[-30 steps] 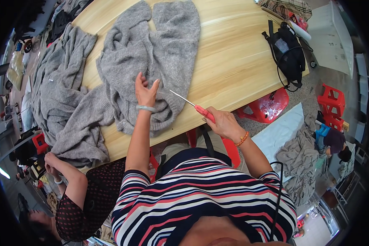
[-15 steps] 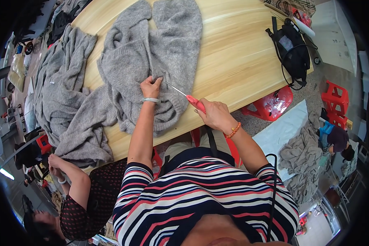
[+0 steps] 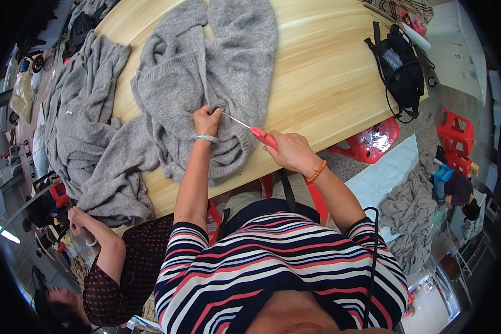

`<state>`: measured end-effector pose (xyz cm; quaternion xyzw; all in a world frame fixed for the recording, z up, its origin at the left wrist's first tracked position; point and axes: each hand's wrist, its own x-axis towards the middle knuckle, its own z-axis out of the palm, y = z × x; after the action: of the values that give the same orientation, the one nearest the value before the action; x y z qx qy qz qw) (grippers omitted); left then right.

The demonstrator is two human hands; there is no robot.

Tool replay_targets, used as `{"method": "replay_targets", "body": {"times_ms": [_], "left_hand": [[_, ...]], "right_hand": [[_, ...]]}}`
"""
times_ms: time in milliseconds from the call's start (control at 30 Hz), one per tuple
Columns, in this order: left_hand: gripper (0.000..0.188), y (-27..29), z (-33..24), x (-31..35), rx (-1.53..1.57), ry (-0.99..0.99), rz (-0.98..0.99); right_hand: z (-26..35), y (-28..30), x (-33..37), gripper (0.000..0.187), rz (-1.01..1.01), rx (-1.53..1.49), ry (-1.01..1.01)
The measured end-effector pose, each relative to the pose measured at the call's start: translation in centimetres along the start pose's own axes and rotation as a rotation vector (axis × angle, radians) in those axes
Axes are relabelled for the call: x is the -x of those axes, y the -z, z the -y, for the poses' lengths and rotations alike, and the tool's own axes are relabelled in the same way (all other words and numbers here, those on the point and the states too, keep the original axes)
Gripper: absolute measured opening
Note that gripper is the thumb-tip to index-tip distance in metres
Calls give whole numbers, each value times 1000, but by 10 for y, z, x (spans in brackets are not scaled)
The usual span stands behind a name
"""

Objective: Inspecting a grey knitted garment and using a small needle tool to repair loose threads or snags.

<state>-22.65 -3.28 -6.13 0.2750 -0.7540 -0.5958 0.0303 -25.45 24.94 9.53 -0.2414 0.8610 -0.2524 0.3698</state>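
Grey sweater (image 3: 206, 83) lies spread on the wooden table (image 3: 328, 83), near the front edge, a second heap of grey knitwear (image 3: 83, 145) just beside it on the person's left.

Left hand (image 3: 207, 119), bracelet at the wrist, is closed on a pinch of the sweater's knit, lifting a small ridge of fabric.

Right hand (image 3: 288, 151) is wrapped around the red handle of a thin metal tool (image 3: 250, 129). Its shaft runs toward the pinched spot. The tip sits right at the left fingers; whether it touches knit or skin I cannot tell.

Risks as I judge them:
- The tip is very close to the left fingertips. A slip or a hard push could prick them.
- Knit is loose. The point could catch a sound loop and pull a run or a hole.
- If the pinch slackens, the fabric would sag away from the tip and the tool would meet the wrong stitch.

Black bag (image 3: 401, 72) sits at the far right of the table, well apart. Another person's hand (image 3: 79, 216) rests at the heap's near edge, clear of the tool.
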Motion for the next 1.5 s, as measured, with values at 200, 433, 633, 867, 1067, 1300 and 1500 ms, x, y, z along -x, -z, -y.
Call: {"method": "replay_targets", "body": {"times_ms": [200, 433, 633, 867, 1067, 1300, 1500], "left_hand": [[26, 12, -9, -11, -210, 16, 12], [54, -16, -46, -67, -752, -497, -423], [13, -26, -20, -75, 582, 262, 101], [5, -17, -4, -54, 824, 212, 218], [11, -20, 3, -59, 777, 208, 207], [23, -42, 47, -65, -94, -197, 87], [33, -67, 83, -51, -93, -340, 8]], "right_hand": [[-14, -2, 1, 28, -21, -81, 36], [-20, 1, 7, 28, -82, -150, 5], [-32, 10, 9, 30, -148, -152, -48], [-26, 17, -3, 30, -200, -95, -42], [-30, 13, -6, 31, -134, -72, -47], [-62, -43, -6, 28, -63, -107, -24], [-90, -56, 53, 26, -187, -130, -80]]}}
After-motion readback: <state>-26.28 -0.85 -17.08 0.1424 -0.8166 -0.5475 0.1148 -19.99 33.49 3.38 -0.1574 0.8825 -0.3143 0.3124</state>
